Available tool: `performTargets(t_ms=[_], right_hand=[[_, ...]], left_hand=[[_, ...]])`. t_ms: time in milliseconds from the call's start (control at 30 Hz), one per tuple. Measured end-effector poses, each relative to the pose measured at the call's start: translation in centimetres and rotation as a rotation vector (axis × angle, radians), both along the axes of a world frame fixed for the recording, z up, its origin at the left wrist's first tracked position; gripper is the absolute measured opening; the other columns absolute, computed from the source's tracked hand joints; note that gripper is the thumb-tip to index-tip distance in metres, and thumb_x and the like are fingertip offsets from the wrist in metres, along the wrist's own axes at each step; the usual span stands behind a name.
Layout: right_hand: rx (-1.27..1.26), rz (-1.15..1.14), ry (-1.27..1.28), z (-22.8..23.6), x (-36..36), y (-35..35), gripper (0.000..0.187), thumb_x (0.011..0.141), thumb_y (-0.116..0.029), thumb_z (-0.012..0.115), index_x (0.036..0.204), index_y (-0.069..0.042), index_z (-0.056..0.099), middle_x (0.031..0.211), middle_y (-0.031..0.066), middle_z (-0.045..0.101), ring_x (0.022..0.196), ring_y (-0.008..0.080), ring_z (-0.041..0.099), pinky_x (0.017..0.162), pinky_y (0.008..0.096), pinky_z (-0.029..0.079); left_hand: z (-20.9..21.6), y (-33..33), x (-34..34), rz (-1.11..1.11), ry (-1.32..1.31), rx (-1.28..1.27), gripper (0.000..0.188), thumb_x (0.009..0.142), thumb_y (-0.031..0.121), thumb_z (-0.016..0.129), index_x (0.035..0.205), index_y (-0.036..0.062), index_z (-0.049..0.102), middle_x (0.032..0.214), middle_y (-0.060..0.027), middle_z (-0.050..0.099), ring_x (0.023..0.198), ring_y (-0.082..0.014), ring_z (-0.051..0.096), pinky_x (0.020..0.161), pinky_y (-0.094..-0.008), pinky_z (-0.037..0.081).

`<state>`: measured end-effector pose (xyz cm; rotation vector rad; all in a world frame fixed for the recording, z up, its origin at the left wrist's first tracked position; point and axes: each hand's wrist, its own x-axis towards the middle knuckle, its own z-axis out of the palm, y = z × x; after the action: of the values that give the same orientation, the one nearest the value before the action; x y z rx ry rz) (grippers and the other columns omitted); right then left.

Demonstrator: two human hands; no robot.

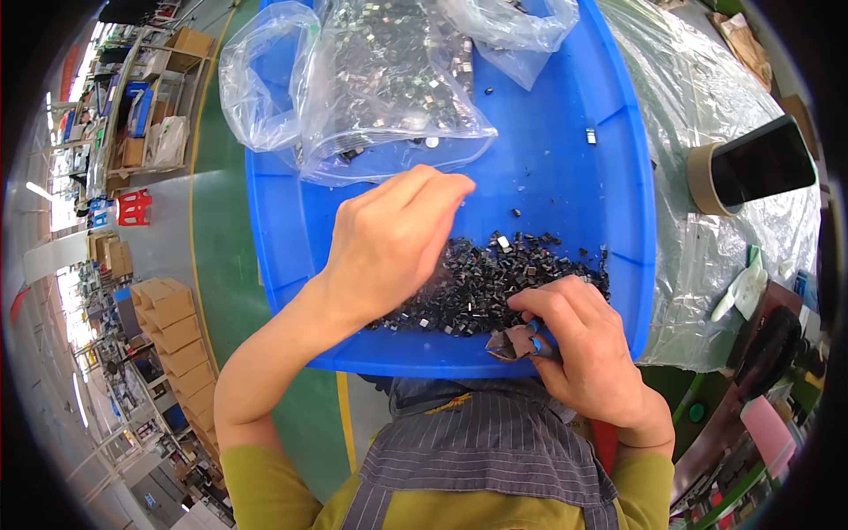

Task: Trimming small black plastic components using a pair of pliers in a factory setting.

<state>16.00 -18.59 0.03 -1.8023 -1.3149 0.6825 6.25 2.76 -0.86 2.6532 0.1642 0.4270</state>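
"Tray first: why does everything sit inside it?"

"Probably because the raised rim of that blue plastic tray [632, 221] keeps tiny pieces from scattering. The heap of small black and silver components [468, 291] lies along its near end, within easy reach, while a clear zip-top bag [389, 97] of similar pieces lies at the far end."

"What is being held?"

"The right hand [587, 353] is gripping 1 plier-type tool [512, 343] with dark and blue handles, low over the heap's near edge, presumably to keep its head close to the pieces. The left hand [384, 243] hangs between heap and bag, fingers bunched. I cannot tell whether anything is pinched there, since the fingertips are partly hidden."

"And the smartphone [767, 163]?"

"It rests against a tape roll [698, 177] on the film-covered counter [680, 300], likely to tilt its dark screen."

"Any brands or labels to read?"

"None I can make out. The pinstriped apron [477, 459] carries a yellow emblem [449, 405], too small to decipher, and the bag shows no clear label."
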Motion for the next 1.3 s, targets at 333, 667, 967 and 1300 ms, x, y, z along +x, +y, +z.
performTargets(t_ms=[333, 667, 967, 1300], right_hand=[[0.168, -0.047, 0.060, -0.6, 0.0, -0.6, 0.032, 0.069, 0.009, 0.070, 0.097, -0.002, 0.060, 0.087, 0.0130, 0.061, 0.079, 0.0304, 0.060, 0.070, 0.0384, 0.049], [0.223, 0.046, 0.192, -1.0, 0.8, -0.9, 0.046, 0.061, 0.007, 0.069, 0.105, -0.003, 0.058, 0.092, 0.0123, 0.058, 0.084, 0.0318, 0.058, 0.071, 0.0403, 0.046], [0.211, 0.052, 0.204, -0.9, 0.9, -1.0, 0.047, 0.062, 0.009, 0.067, 0.106, -0.003, 0.058, 0.096, 0.0125, 0.059, 0.087, 0.0318, 0.058, 0.073, 0.0393, 0.046], [0.198, 0.046, 0.208, -0.9, 0.8, -1.0, 0.047, 0.062, 0.010, 0.066, 0.106, -0.003, 0.057, 0.096, 0.0120, 0.059, 0.088, 0.0315, 0.058, 0.074, 0.0398, 0.045]], left_hand=[[-5.0, -3.1, 14.0, 0.032, 0.157, -0.061, 0.017, 0.081, 0.009, 0.067, 0.095, 0.0017, 0.060, 0.095, -0.0178, 0.062, 0.085, -0.0388, 0.063, 0.073, -0.0465, 0.052], [-5.5, -4.6, 13.0, 0.052, 0.139, -0.187, 0.012, 0.082, 0.007, 0.062, 0.087, -0.0008, 0.054, 0.089, -0.0201, 0.062, 0.082, -0.0409, 0.062, 0.070, -0.0500, 0.050], [1.8, 4.1, 16.6, 0.095, -0.302, 0.136, 0.003, 0.079, 0.006, 0.060, 0.080, 0.0067, 0.062, 0.070, -0.0150, 0.065, 0.066, -0.0353, 0.066, 0.056, -0.0464, 0.052], [-1.6, 1.6, 10.3, 0.040, 0.189, 0.718, 0.008, 0.078, 0.009, 0.061, 0.086, 0.0084, 0.064, 0.082, -0.0079, 0.067, 0.086, -0.0245, 0.063, 0.094, -0.0406, 0.042]])
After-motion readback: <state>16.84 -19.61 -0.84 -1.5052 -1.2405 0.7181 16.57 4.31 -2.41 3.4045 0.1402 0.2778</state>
